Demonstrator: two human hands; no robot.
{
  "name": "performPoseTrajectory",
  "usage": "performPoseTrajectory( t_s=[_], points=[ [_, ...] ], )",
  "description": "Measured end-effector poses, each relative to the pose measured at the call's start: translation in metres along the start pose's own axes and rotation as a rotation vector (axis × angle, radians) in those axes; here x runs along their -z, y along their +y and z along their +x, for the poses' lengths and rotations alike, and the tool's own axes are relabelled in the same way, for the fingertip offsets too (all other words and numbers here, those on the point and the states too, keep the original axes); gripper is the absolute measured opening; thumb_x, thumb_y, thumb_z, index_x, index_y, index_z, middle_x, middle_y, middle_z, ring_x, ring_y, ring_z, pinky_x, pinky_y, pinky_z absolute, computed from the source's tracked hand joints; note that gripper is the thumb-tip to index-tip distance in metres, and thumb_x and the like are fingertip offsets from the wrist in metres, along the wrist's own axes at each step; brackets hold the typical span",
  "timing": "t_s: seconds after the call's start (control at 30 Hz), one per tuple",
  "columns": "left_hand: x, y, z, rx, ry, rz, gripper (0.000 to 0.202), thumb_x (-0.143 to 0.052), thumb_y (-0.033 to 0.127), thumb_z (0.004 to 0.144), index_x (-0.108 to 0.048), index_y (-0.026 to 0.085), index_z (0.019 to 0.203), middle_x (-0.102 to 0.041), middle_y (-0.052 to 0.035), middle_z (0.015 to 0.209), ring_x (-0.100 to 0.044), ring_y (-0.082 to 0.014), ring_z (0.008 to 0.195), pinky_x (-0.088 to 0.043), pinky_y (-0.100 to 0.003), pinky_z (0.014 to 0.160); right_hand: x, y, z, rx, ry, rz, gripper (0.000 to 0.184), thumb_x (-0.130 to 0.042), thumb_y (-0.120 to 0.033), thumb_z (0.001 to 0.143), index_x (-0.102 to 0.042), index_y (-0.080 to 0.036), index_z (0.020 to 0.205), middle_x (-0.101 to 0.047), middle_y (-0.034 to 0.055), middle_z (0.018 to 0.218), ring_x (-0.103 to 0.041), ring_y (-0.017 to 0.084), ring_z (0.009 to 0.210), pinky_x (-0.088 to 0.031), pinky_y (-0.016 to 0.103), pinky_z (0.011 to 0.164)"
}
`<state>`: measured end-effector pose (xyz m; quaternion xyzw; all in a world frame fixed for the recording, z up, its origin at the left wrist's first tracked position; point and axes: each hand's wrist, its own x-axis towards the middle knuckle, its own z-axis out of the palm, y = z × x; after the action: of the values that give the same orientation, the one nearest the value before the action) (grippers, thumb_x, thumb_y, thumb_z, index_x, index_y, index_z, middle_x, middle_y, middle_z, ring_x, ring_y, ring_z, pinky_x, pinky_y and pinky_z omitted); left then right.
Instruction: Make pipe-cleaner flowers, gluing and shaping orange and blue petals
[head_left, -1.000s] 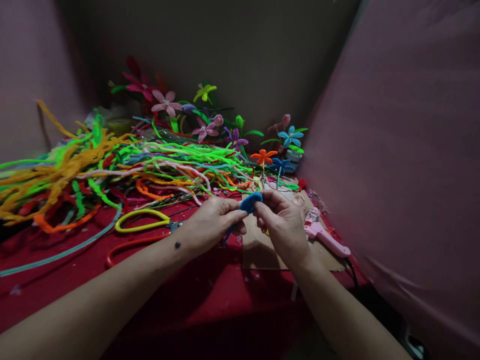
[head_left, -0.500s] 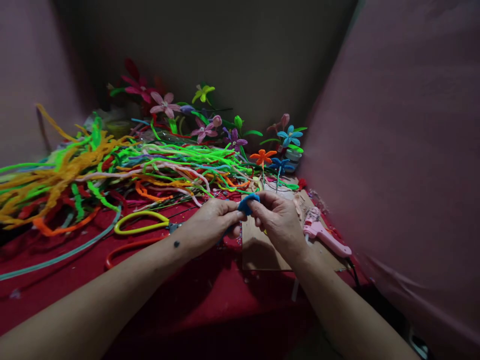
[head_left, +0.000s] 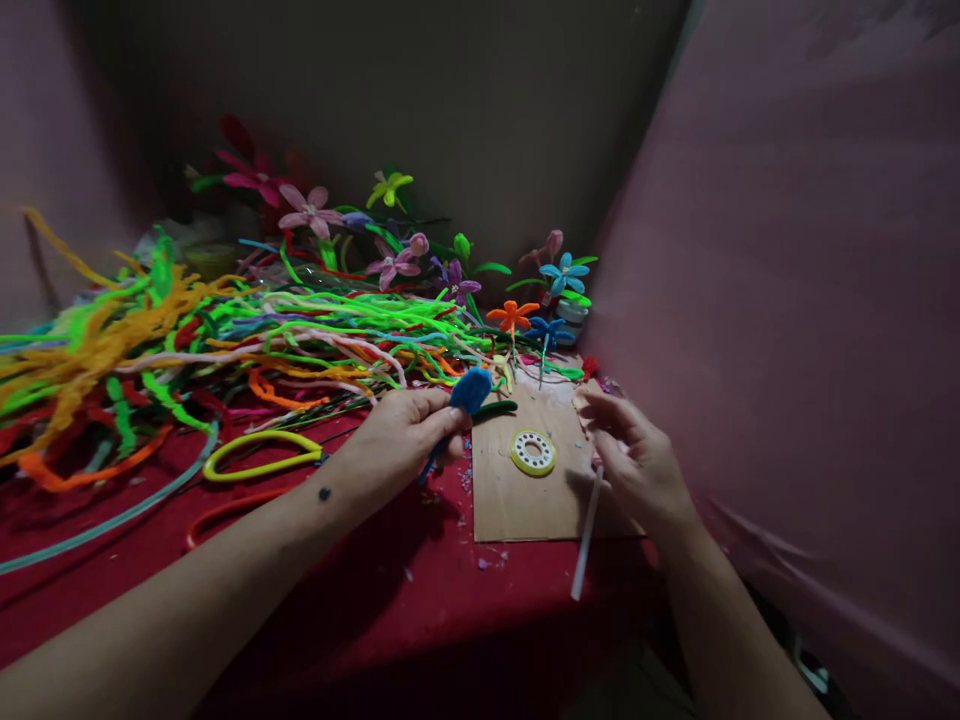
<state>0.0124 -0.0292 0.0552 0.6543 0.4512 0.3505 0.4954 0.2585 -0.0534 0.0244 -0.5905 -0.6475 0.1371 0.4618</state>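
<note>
My left hand (head_left: 416,425) pinches a blue fuzzy pipe-cleaner petal (head_left: 471,390) between thumb and fingertips, with its blue tail pointing down below the hand. A dark green strip (head_left: 495,410) shows just behind the petal. My right hand (head_left: 637,455) is over the right part of the brown board (head_left: 499,505), fingers curved and apart. It covers the place of the pink glue gun, so I cannot see whether it touches it. A clear glue stick (head_left: 587,535) sticks out below those fingers. Between the hands, a yellow-rimmed disc with holes (head_left: 533,453) lies on the board.
A heap of coloured pipe cleaners (head_left: 300,330) fills the left and middle. Yellow-and-red-handled scissors (head_left: 262,455) lie beside my left forearm. Finished pipe-cleaner flowers (head_left: 311,210) stand behind, with an orange flower (head_left: 512,316) and a small jar (head_left: 572,315) behind the board.
My hands have parted. The right let go of the blue petal and moved right over the glue gun, uncovering the disc. The left still holds the petal, now tilted upright. The view shifted slightly.
</note>
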Motion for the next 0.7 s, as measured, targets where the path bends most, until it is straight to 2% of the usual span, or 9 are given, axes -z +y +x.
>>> performPoseTrajectory(
  t_s=[0.07,0.13,0.23,0.3,0.37,0.43,0.53,0.6,0.7],
  points=[
    [-0.001,-0.002,0.001,0.01,-0.019,-0.008,0.025,-0.051,0.031,0.078,-0.054,0.016,0.058,-0.054,0.0015,0.053,-0.044,-0.0086,0.046,-0.033,-0.022,0.048,0.02,0.029,-0.004,0.052,0.033,-0.399,0.043,-0.05,-0.017,0.07,-0.056,-0.014,0.113,-0.06,0.0145,0.106,-0.053,0.028,0.098,-0.042,0.044,0.085],
    [-0.003,-0.006,0.002,0.024,-0.039,-0.016,0.024,-0.051,0.033,0.078,-0.054,0.016,0.062,-0.055,0.0014,0.055,-0.045,-0.0087,0.046,-0.033,-0.021,0.046,0.032,0.049,-0.008,0.019,-0.034,-0.64,0.054,-0.048,-0.017,0.07,-0.048,-0.008,0.123,-0.058,0.0192,0.113,-0.051,0.032,0.102,-0.04,0.047,0.088],
    [-0.004,-0.01,0.004,0.023,-0.043,-0.013,0.024,-0.051,0.034,0.078,-0.054,0.016,0.063,-0.055,0.0016,0.054,-0.045,-0.0085,0.046,-0.034,-0.021,0.046,0.037,0.06,-0.015,-0.104,-0.121,-0.829,0.058,-0.044,-0.019,0.075,-0.039,-0.007,0.132,-0.061,0.0181,0.103,-0.057,0.031,0.092,-0.045,0.044,0.079],
    [-0.003,-0.011,0.005,0.015,-0.025,0.013,0.025,-0.05,0.033,0.078,-0.054,0.015,0.062,-0.055,0.0016,0.053,-0.045,-0.0082,0.045,-0.033,-0.02,0.046,0.036,0.061,-0.019,-0.11,-0.104,-0.878,0.056,-0.044,-0.022,0.077,-0.04,-0.01,0.132,-0.062,0.0155,0.098,-0.058,0.03,0.088,-0.047,0.042,0.076],
    [-0.002,-0.01,0.005,0.009,0.004,0.042,0.026,-0.05,0.032,0.078,-0.055,0.015,0.059,-0.054,0.0014,0.052,-0.044,-0.0079,0.045,-0.033,-0.02,0.046,0.034,0.064,-0.024,-0.047,-0.026,-0.889,0.055,-0.046,-0.024,0.077,-0.043,-0.011,0.13,-0.062,0.0148,0.099,-0.057,0.03,0.09,-0.047,0.041,0.076],
    [-0.001,-0.01,0.006,0.003,0.03,0.055,0.027,-0.05,0.032,0.078,-0.055,0.014,0.057,-0.054,0.001,0.051,-0.043,-0.0076,0.045,-0.032,-0.02,0.047,0.035,0.068,-0.028,0.052,0.084,-0.865,0.056,-0.048,-0.028,0.076,-0.046,-0.006,0.128,-0.062,0.0168,0.101,-0.056,0.031,0.094,-0.047,0.041,0.078],
    [-0.001,-0.012,0.007,-0.006,0.035,0.041,0.028,-0.05,0.032,0.078,-0.056,0.014,0.057,-0.054,0.0004,0.052,-0.043,-0.0077,0.046,-0.032,-0.021,0.047,0.038,0.072,-0.033,0.173,0.26,-0.715,0.058,-0.051,-0.034,0.076,-0.05,0.0,0.122,-0.062,0.0201,0.103,-0.057,0.031,0.094,-0.046,0.041,0.082],
    [-0.001,-0.014,0.009,-0.012,0.025,0.03,0.027,-0.051,0.032,0.078,-0.056,0.014,0.058,-0.054,0.0005,0.053,-0.043,-0.0076,0.046,-0.033,-0.021,0.047,0.037,0.068,-0.033,0.154,0.317,-0.542,0.055,-0.054,-0.037,0.075,-0.055,-0.004,0.118,-0.063,0.0177,0.103,-0.059,0.027,0.089,-0.047,0.037,0.079],
    [-0.002,-0.017,0.009,-0.025,0.011,0.023,0.027,-0.051,0.032,0.079,-0.056,0.014,0.059,-0.055,0.0006,0.054,-0.044,-0.0076,0.047,-0.033,-0.021,0.048,0.031,0.051,-0.023,-0.04,0.311,-0.269,0.037,-0.061,-0.038,0.07,-0.064,-0.012,0.096,-0.065,0.0079,0.082,-0.059,0.02,0.069,-0.046,0.03,0.061]
  ],
)
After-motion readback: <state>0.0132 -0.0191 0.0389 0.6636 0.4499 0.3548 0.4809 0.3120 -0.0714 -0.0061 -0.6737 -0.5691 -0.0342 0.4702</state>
